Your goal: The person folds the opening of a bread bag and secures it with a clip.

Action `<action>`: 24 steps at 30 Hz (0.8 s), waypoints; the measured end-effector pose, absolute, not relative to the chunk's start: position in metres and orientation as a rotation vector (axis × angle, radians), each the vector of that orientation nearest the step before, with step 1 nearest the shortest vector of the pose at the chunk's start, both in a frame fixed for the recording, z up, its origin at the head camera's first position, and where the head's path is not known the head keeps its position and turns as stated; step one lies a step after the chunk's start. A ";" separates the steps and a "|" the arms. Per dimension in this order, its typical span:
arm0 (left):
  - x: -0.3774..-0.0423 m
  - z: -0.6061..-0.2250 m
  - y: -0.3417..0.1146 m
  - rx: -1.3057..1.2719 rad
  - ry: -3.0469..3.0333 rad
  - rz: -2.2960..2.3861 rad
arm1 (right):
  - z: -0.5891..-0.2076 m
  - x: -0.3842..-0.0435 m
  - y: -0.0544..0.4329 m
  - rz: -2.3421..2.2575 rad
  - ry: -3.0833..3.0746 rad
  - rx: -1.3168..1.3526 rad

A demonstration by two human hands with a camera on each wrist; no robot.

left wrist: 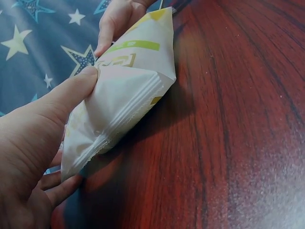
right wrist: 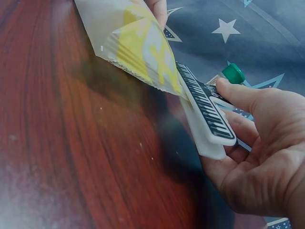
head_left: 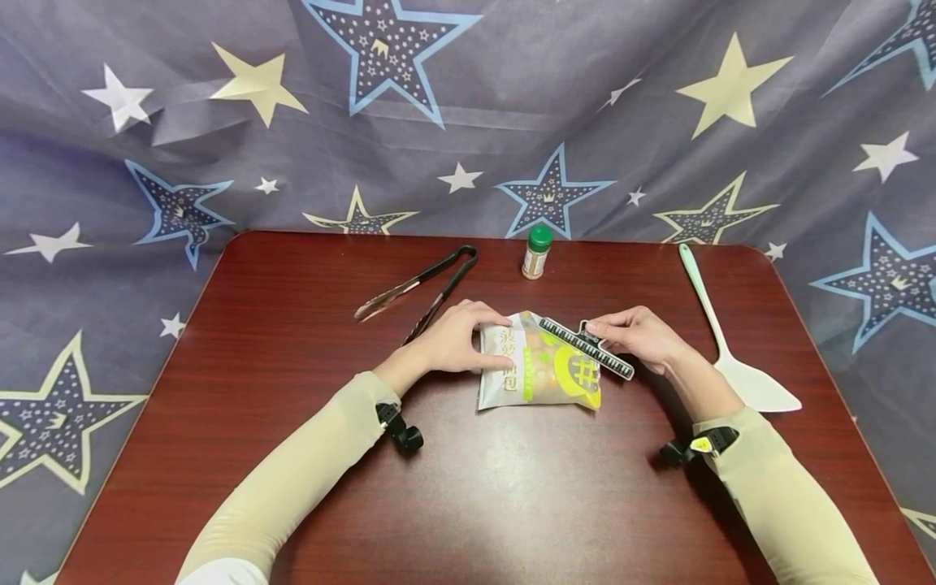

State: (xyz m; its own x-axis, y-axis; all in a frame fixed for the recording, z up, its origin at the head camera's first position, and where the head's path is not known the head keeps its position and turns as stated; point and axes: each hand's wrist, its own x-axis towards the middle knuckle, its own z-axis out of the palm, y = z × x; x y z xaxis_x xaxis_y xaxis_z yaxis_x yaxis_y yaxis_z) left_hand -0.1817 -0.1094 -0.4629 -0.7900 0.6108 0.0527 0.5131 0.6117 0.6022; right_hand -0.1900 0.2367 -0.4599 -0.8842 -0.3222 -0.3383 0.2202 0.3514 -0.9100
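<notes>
A white and yellow snack bag (head_left: 539, 382), with green print, is held above or against the wooden table. My left hand (head_left: 457, 337) grips its left end, thumb on the near face and fingers behind, as the left wrist view shows. On the other side, my right hand (head_left: 643, 337) pinches the handle of a bag clip (head_left: 588, 349) patterned with black and white piano keys. The clip lies slantwise along the bag's upper right edge. In the right wrist view, a yellow bag corner (right wrist: 167, 76) meets the clip's long bars (right wrist: 205, 107); whether they clamp it I cannot tell.
Black-handled tongs (head_left: 457, 276) lie behind my left hand. A green-capped seasoning bottle (head_left: 536, 256) stands at the back of the table (head_left: 468, 504). To the right lies a pale spatula (head_left: 753, 383) with a mint handle. A star-patterned cloth (head_left: 468, 138) hangs behind.
</notes>
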 end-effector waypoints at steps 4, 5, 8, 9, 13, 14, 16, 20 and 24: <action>-0.182 -0.462 -0.110 0.951 2.674 0.935 | -0.461 -0.193 0.233 -1.543 2.172 -0.099; -0.182 -0.462 -0.110 0.956 2.673 0.939 | -0.461 -0.194 0.232 -1.546 2.170 -0.096; -0.181 -0.462 -0.110 0.960 2.666 0.951 | -0.462 -0.195 0.230 -1.560 2.160 -0.091; -0.181 -0.462 -0.110 0.957 2.665 0.953 | -0.462 -0.196 0.229 -1.560 2.161 -0.096; -0.181 -0.462 -0.110 0.949 2.665 0.957 | -0.460 -0.196 0.225 -1.557 2.163 -0.108; -0.181 -0.462 -0.110 0.948 2.665 0.957 | -0.460 -0.196 0.225 -1.555 2.163 -0.106; -0.180 -0.462 -0.109 0.946 2.667 0.952 | -0.460 -0.197 0.224 -1.557 2.159 -0.106; -0.179 -0.461 -0.109 0.937 2.670 0.947 | -0.460 -0.198 0.222 -1.560 2.158 -0.105; -0.178 -0.460 -0.109 0.933 2.667 0.949 | -0.459 -0.198 0.221 -1.555 2.165 -0.105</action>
